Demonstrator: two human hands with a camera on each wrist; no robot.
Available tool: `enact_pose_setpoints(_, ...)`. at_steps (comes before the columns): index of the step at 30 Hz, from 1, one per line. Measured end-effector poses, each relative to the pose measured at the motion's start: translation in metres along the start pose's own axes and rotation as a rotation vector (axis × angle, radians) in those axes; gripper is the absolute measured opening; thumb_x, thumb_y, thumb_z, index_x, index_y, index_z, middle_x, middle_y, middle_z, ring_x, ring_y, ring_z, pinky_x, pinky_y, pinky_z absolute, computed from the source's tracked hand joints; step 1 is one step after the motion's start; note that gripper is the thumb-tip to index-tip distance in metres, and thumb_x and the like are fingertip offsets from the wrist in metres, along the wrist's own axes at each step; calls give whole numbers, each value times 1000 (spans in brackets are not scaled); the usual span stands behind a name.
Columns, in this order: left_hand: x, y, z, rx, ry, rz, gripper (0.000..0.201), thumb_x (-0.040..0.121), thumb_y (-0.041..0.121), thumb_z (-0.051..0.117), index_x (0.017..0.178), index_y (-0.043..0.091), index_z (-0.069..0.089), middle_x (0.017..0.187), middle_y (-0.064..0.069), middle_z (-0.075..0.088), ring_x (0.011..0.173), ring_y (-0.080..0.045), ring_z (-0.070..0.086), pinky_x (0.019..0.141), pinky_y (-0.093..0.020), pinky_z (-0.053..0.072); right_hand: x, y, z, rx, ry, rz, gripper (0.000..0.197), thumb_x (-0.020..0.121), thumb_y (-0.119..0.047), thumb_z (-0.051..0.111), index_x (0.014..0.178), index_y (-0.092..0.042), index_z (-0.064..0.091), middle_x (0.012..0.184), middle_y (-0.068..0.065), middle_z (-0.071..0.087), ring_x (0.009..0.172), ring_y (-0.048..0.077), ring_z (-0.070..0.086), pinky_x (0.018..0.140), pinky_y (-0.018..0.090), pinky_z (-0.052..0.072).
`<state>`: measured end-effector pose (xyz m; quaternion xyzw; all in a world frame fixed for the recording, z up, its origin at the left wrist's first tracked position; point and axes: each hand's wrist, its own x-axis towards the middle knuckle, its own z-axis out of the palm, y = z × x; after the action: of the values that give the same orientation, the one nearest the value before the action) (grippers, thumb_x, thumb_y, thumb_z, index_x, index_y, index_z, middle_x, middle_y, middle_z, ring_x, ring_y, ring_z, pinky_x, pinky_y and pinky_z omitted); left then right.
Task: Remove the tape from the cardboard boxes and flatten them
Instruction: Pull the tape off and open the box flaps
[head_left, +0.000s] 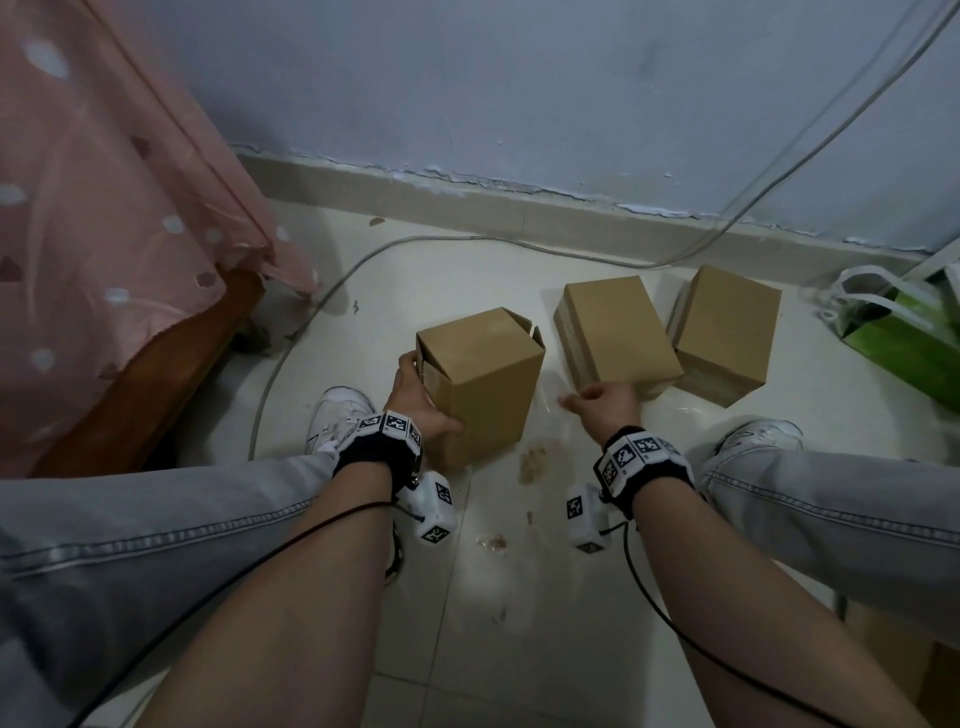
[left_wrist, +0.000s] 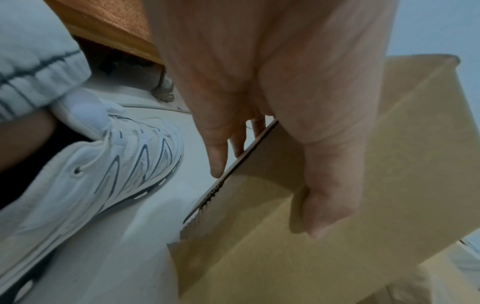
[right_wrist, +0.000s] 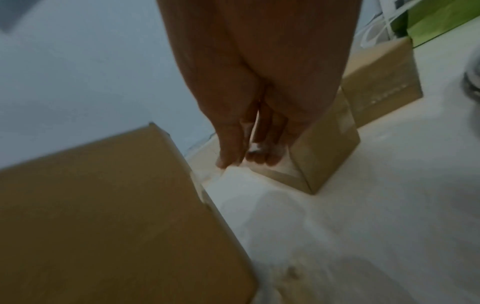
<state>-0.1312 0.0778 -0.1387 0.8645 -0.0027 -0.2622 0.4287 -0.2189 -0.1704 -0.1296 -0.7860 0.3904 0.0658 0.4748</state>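
Brown cardboard makes three boxes on the floor (head_left: 467, 249): the open box (head_left: 483, 384) in the middle, two more at 2 o'clock. The left hand (head_left: 415, 405) grips it, thumb in front, fingers behind. The right hand (head_left: 605, 402) pinches clear tape (right_wrist: 255, 148), fingers curled together.

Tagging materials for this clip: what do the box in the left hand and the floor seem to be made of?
The box gripped by the left hand looks like brown corrugated cardboard, matte; the left wrist view shows fluting along a flap's cut edge. The floor appears to be pale glazed tile: it has a soft sheen and a straight joint line, though the exact material can't be confirmed.
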Motion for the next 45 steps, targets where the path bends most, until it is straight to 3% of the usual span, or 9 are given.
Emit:
enact_pose_setpoints(4,3,-5,2,-12,11,-3,127,42,29,88,144,24,12,137,-8,43,123,-27,49,100,-45,49,4,22,19,-114,-16,119,24,91,-43,62,90,-25,77,123,14,63,121,34,51,104,45,42)
enact_pose_setpoints(7,6,-7,3,-20,17,11,123,50,21,91,145,21,12,139,-9,42,124,-27,48,101,-43,48,3,29,30,-202,-7,143,37,100,-35,46,100,-9,72,113,21,59,118,38,51,94,37,42)
enact_pose_setpoints(14,9,-8,5,-34,26,32,122,50,20,91,145,21,13,138,-7,42,124,-26,48,100,-42,48,3,36,49,-133,33,-12,13,79,-9,79,86,-8,68,88,13,70,75,25,68,73,33,58)
enact_pose_setpoints(21,12,-9,5,-59,27,41,126,45,27,89,145,22,13,138,-6,41,126,-26,46,104,-45,46,4,45,66,-356,-124,-13,17,89,-10,63,92,-1,76,99,15,72,100,30,66,89,29,52)
enact_pose_setpoints(26,14,-11,7,-58,49,45,122,53,18,93,145,18,13,141,-6,40,129,-25,44,106,-43,43,-6,42,84,-604,-121,-105,29,89,-34,56,95,-10,71,124,10,47,117,32,47,105,39,36)
enact_pose_setpoints(30,13,-13,7,-49,56,40,119,54,18,94,143,18,15,140,-6,40,129,-25,44,107,-43,43,1,44,81,-522,-172,-77,24,90,-5,51,100,-2,73,105,16,69,101,31,64,88,31,53)
enact_pose_setpoints(35,12,-14,8,-56,61,36,117,55,16,94,143,18,16,139,-5,41,126,-23,45,105,-39,44,4,55,71,-460,-94,-83,21,84,2,50,92,-16,60,91,11,62,67,25,57,57,25,47)
enact_pose_setpoints(39,12,-13,9,-52,62,41,119,54,18,94,143,18,16,139,-5,41,127,-23,45,106,-42,43,10,53,65,-497,-132,-16,11,85,-10,67,93,-7,73,95,14,71,89,30,65,74,27,51)
enact_pose_setpoints(45,14,-12,9,-55,61,43,120,52,18,95,143,17,16,140,-4,40,128,-23,45,107,-44,43,5,51,79,-498,-212,-9,20,90,-13,54,89,0,69,90,15,66,88,29,65,73,27,50)
